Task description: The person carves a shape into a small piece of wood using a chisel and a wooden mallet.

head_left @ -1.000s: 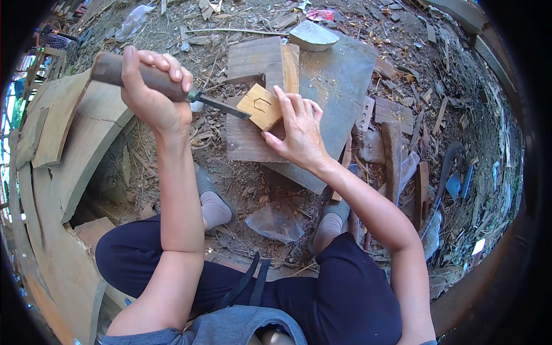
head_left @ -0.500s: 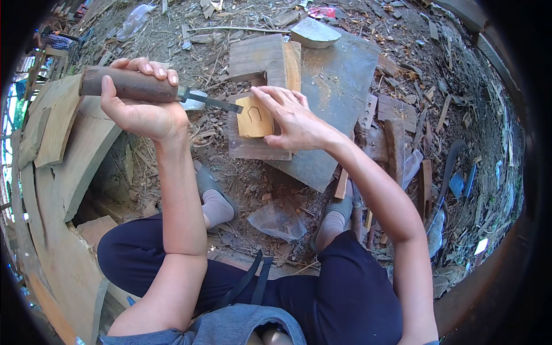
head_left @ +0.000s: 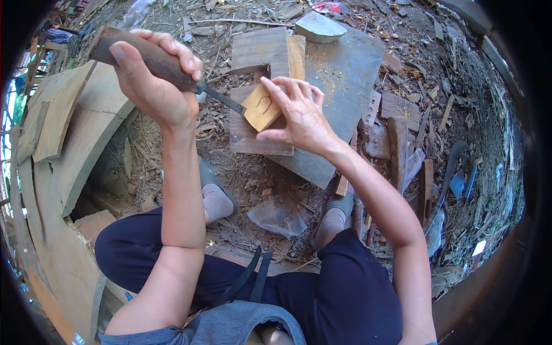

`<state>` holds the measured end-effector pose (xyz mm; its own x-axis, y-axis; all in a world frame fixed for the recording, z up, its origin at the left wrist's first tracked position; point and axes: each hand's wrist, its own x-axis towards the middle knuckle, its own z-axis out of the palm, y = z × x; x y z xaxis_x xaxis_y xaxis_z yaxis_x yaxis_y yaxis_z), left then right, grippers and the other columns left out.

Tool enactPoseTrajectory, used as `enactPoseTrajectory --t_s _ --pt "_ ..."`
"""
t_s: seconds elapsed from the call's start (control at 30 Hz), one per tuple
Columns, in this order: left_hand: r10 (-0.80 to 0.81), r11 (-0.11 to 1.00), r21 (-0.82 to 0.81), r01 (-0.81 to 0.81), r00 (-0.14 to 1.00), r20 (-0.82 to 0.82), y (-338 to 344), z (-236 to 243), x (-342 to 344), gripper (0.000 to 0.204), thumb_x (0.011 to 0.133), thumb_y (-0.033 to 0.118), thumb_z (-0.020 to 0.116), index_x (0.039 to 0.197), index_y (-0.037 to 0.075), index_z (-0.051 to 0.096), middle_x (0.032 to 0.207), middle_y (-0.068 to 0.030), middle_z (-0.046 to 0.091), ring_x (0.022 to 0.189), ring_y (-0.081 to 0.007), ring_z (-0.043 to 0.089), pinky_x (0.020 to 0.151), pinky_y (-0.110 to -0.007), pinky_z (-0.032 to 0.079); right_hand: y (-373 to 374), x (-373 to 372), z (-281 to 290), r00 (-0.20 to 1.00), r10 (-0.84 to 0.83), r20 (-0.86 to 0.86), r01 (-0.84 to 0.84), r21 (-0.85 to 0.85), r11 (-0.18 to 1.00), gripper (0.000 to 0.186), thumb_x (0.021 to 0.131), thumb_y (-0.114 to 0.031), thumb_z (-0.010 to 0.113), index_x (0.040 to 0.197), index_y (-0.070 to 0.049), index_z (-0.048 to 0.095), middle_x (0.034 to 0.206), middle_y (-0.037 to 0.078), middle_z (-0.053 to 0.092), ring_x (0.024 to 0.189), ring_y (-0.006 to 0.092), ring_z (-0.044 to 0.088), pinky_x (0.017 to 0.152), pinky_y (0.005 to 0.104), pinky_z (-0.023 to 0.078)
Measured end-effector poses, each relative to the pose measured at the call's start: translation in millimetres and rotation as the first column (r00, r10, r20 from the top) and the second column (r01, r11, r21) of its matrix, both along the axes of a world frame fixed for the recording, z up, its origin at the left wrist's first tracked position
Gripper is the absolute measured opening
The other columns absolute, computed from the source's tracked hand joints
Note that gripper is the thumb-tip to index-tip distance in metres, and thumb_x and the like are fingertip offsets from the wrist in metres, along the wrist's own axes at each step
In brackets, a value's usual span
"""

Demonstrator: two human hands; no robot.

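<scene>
My left hand (head_left: pixel 164 77) is wrapped round the thick brown handle of a wood chisel (head_left: pixel 225 101). The narrow metal blade slants down to the right, its tip at the left edge of a small yellow wood block (head_left: pixel 261 108). A dark angular outline is marked on the block's top face. My right hand (head_left: pixel 301 115) grips the block from its right side, fingers over the far edge and thumb at the near one. Beneath it lies a notched grey-brown board (head_left: pixel 244 138), which rests partly on a grey slab (head_left: pixel 345 86).
A pale stone-like block (head_left: pixel 319 27) stands at the slab's far end. Large curved timber planks (head_left: pixel 86 144) lean at the left. Wood scraps and a dark sickle-like blade (head_left: pixel 454 155) lie at the right. A clear plastic bag (head_left: pixel 279 215) lies between my feet.
The yellow block has turned and tilted in my right hand, moving slightly right. My left hand has raised the chisel handle and shifted right, so the blade slopes more steeply.
</scene>
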<state>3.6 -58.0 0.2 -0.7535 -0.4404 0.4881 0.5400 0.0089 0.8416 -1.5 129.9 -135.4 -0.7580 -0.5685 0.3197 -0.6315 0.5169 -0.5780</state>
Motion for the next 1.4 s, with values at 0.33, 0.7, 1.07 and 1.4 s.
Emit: enactPoseTrajectory --t_s 0.33,0.7,1.07,1.4 --pt "-0.158 0.987 -0.014 0.158 0.987 -0.037 -3 -12 -25 0.070 0.087 0.078 0.039 0.088 0.009 0.050 0.074 -0.0031 0.049 0.061 -0.0154 0.051 0.039 -0.028 0.041 -15 15 -3 0.995 -0.099 0.026 0.100 -0.037 0.994 0.100 0.061 -0.046 0.086 0.142 -0.012 0.038 0.130 0.009 0.045 0.125 0.0277 0.040 0.106 0.0532 0.023" --pt "-0.193 0.981 0.012 0.193 0.981 -0.015 -11 -20 -32 0.069 0.088 0.077 0.040 0.088 0.009 0.050 0.074 -0.0032 0.050 0.060 -0.0155 0.050 0.040 -0.028 0.041 -14 15 -8 0.995 -0.098 -0.006 0.098 -0.038 0.995 0.099 0.063 -0.049 0.083 0.143 -0.012 0.038 0.131 0.009 0.044 0.126 0.0276 0.040 0.106 0.0550 0.022" --pt "-0.066 0.997 0.034 0.065 0.998 0.019 -13 -20 -31 0.069 0.088 0.078 0.038 0.088 0.010 0.049 0.071 -0.0043 0.048 0.061 -0.0157 0.049 0.040 -0.028 0.040 -14 16 -7 0.995 -0.097 -0.021 0.096 -0.043 0.994 0.098 0.064 -0.048 0.083 0.143 -0.013 0.038 0.130 0.009 0.045 0.125 0.0267 0.040 0.105 0.0559 0.023" --pt "0.005 0.984 -0.178 -0.028 0.991 -0.130 44 -12 -15 0.018 0.090 0.002 0.057 0.078 0.005 0.045 0.065 -0.0048 0.046 0.047 -0.0110 0.048 0.034 -0.026 0.040 -13 15 -5 0.994 -0.095 -0.057 0.094 -0.023 0.995 0.097 0.066 -0.051 0.081 0.144 -0.011 0.039 0.130 0.009 0.045 0.124 0.0271 0.041 0.106 0.0544 0.023"
